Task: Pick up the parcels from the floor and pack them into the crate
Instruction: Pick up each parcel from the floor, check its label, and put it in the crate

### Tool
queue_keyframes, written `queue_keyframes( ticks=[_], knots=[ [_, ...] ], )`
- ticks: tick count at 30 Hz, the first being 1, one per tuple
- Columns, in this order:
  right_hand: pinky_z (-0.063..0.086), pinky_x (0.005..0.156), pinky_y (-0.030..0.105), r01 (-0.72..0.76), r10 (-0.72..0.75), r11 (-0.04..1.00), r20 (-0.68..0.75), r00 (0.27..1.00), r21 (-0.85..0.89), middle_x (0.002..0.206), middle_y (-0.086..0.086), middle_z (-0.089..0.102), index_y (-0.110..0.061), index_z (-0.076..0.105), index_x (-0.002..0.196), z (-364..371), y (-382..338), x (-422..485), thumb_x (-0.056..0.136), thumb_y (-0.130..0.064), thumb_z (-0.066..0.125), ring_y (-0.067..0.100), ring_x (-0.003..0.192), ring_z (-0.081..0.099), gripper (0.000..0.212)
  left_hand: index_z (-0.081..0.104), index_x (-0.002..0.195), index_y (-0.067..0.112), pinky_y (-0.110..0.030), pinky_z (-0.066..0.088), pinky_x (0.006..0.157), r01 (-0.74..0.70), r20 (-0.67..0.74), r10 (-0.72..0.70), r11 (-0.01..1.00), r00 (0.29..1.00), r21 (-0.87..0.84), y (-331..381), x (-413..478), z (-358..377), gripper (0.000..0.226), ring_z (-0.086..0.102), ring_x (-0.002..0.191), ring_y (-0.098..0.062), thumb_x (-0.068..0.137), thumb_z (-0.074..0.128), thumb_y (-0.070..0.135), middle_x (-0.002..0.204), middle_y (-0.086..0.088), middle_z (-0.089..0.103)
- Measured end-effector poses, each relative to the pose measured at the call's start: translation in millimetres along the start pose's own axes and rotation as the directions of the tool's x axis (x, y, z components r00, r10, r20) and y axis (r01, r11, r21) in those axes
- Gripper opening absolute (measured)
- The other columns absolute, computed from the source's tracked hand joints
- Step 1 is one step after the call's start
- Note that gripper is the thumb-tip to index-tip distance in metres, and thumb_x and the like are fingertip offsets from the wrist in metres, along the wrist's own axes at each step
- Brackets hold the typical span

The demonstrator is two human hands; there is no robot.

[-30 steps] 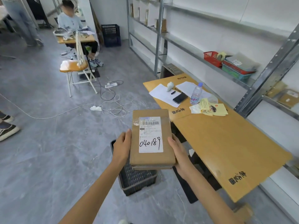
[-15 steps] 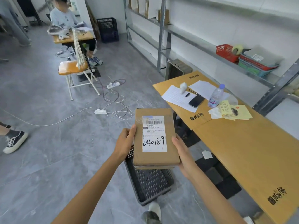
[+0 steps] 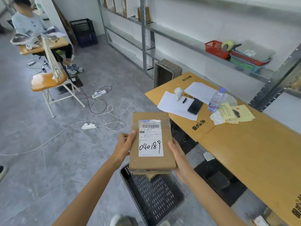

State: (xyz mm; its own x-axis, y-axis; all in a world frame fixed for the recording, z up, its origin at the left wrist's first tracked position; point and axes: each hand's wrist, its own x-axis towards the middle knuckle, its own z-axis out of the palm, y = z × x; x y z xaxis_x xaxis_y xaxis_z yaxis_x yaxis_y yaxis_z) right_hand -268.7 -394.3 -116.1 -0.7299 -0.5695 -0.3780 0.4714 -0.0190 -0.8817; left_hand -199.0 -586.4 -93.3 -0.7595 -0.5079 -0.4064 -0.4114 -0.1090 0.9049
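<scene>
Parcel [image 3: 151, 141] gripped by its long sides between my left hand [image 3: 124, 144] and right hand [image 3: 178, 154]; crate [image 3: 159, 198] waits straight below, lower centre.

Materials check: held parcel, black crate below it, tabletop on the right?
The parcel: matte brown cardboard, edges creased; glossy clear tape over a white paper label. The crate: probably moulded plastic, black, semi-matte, regular slotted perforations. The tabletop: tan, matte, printed logos and a seam; cardboard sheeting or laminate, cannot tell.
</scene>
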Motion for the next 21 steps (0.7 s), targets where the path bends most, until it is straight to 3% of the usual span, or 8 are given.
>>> queue_keyframes(
  ticks=[4,8,10,13,18,21],
  knots=[
    [0.055,0.082,0.031,0.015,-0.010,0.998,-0.096,0.995,0.057,0.120,-0.004,0.067,-0.035,0.038,0.139,34.0,3.8,28.6,0.087,-0.046,0.053,0.015,0.109,0.064,0.056,0.041,0.104,0.015,-0.036,0.048,0.085,-0.006,0.129,-0.004,0.997,0.992,0.078,8.0,54.1,-35.4,0.042,0.056,0.099,-0.011,0.091,0.044,0.055,0.116,-0.006,0.057],
    [0.054,0.086,0.035,0.032,-0.005,0.993,-0.232,0.973,0.115,0.121,-0.004,0.067,-0.035,0.040,0.139,73.8,10.6,45.1,0.077,-0.049,0.060,0.016,0.110,0.063,0.067,0.037,0.115,0.024,-0.048,0.044,0.099,-0.075,0.271,0.033,0.986,0.962,0.146,23.6,97.6,-76.6,0.066,0.053,0.108,-0.011,0.071,0.051,0.071,0.126,-0.001,0.050],
    [0.052,0.094,0.039,0.030,0.000,0.992,-0.249,0.969,0.119,0.123,-0.003,0.066,-0.034,0.041,0.139,91.7,16.6,48.4,0.079,-0.048,0.060,0.016,0.113,0.062,0.064,0.031,0.129,0.036,-0.046,0.045,0.097,-0.110,0.329,0.049,0.979,0.943,0.169,34.0,113.8,-98.2,0.076,0.050,0.117,-0.014,0.066,0.055,0.071,0.137,0.002,0.040],
    [0.050,0.096,0.037,0.024,0.002,0.995,-0.244,0.970,0.102,0.125,-0.004,0.065,-0.034,0.045,0.136,113.0,20.1,45.4,0.084,-0.045,0.058,0.016,0.114,0.062,0.054,0.028,0.138,0.044,-0.042,0.052,0.087,-0.147,0.467,0.026,0.963,0.884,0.224,46.5,135.5,-124.3,0.068,0.052,0.117,-0.015,0.081,0.063,0.054,0.137,0.008,0.035],
    [0.050,0.096,0.038,-0.008,0.039,0.995,-0.306,0.951,0.101,0.122,-0.001,0.066,-0.034,0.052,0.130,125.6,27.4,41.5,0.078,-0.050,0.060,0.021,0.113,0.062,0.055,0.053,0.116,0.021,-0.042,0.058,0.076,-0.080,0.574,-0.072,0.969,0.816,0.235,48.1,148.8,-133.2,0.039,0.065,0.098,-0.017,0.083,0.070,0.030,0.122,-0.004,0.059],
    [0.040,0.106,0.043,-0.013,0.078,0.990,-0.479,0.874,0.138,0.137,-0.003,0.055,-0.031,0.050,0.134,114.5,33.0,46.9,0.085,-0.060,0.048,0.019,0.125,0.051,0.058,0.054,0.111,0.016,-0.041,0.058,0.071,-0.007,0.577,-0.094,0.985,0.812,0.171,36.3,154.2,-121.6,0.033,0.065,0.092,-0.020,0.083,0.071,0.021,0.122,-0.010,0.058]
  ],
)
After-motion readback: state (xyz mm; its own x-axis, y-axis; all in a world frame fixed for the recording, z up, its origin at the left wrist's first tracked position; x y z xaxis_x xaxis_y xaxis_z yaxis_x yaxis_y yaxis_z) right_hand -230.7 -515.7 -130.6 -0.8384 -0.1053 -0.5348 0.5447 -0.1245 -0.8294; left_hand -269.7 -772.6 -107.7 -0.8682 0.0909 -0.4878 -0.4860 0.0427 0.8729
